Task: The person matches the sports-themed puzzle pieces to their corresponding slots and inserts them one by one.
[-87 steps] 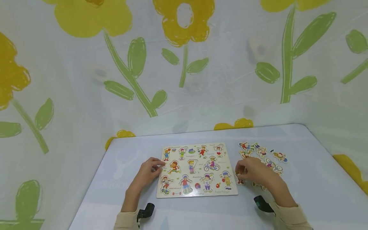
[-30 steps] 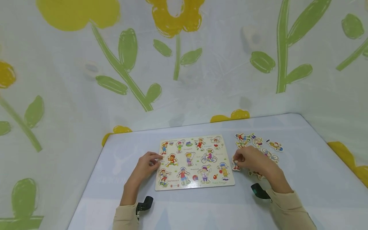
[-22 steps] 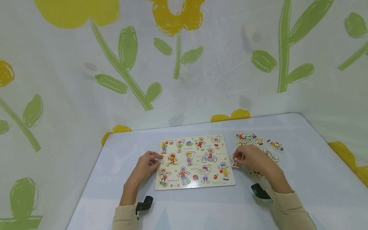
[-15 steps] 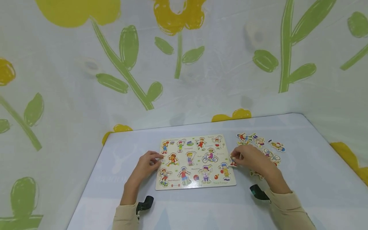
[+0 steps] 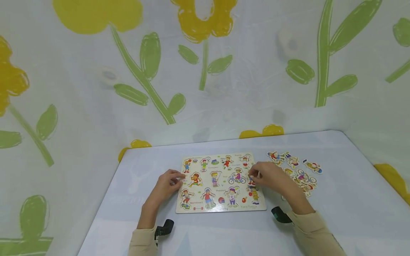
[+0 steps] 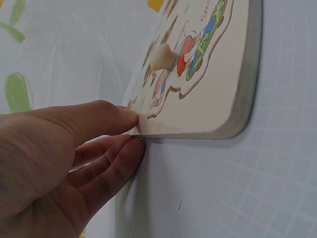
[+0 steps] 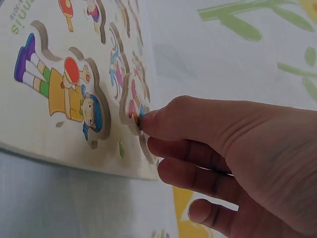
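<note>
A wooden puzzle board (image 5: 225, 186) printed with children playing sports lies before me. My left hand (image 5: 166, 185) holds its left edge, thumb on top and the other fingers at its side in the left wrist view. Between thumb and fingertips, my right hand (image 5: 270, 176) pinches a small figure-shaped puzzle piece (image 5: 251, 182) over the board's right side, above the table tennis figure (image 5: 254, 195). Fingertips cover much of that piece; its red and blue part (image 7: 132, 106) shows in the right wrist view. A round wooden knob (image 6: 162, 58) rises near the skateboarder figure (image 6: 190, 54).
Several loose puzzle pieces (image 5: 302, 177) lie in a cluster right of the board, partly behind my right forearm. One piece (image 5: 312, 166) sits apart at the far right. A pale cloth covers the table (image 5: 211, 233); a flower-patterned curtain (image 5: 205, 113) hangs behind it.
My right hand has moved left from the loose pieces with a puzzle piece, from beside the board to over its right edge. The left hand has stayed at the board's left edge.
</note>
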Tool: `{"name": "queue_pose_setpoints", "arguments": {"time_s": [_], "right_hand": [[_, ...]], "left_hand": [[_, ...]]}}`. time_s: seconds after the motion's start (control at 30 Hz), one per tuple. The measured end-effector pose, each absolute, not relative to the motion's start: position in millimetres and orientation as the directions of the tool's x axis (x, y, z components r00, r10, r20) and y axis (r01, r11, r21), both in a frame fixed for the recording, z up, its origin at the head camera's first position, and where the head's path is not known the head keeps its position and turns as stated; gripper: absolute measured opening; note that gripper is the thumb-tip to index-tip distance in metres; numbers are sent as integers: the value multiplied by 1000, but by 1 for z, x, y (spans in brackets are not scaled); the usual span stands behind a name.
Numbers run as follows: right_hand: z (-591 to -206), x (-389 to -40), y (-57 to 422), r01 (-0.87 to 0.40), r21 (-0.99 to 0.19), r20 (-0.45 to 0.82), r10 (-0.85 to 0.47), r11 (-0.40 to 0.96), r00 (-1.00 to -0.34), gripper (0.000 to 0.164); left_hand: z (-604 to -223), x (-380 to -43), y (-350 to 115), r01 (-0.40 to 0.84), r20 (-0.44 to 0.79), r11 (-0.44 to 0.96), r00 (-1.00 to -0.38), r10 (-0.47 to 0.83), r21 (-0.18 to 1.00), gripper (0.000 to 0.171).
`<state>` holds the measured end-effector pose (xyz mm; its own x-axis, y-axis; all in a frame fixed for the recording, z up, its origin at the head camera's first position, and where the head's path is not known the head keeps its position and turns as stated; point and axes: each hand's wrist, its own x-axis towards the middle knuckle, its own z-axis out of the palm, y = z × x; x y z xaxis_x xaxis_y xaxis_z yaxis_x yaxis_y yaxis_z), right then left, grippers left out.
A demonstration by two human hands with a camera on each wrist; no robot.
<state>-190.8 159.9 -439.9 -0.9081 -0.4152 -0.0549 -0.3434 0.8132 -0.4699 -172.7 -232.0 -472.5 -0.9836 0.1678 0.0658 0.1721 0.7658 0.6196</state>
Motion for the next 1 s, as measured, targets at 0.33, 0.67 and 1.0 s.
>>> {"name": "queue_pose_setpoints", "arguments": {"time_s": [0.33,0.67,1.0], "right_hand": [[-440,-204,134,-395,-463,-55,-470,794,-881,8],[-439,-213,111,-481,-393,-7,-525,784,-851,6],[-438,-220,85,-549,-379,39,-580,745,-814,5]], "left_hand": [[-471,-172,-232,141,49,782,-989,141,607,23],[-473,-173,-229,179,68,771,-982,173,612,22],[-471,-172,-230,176,67,774,-983,170,609,22]]}}
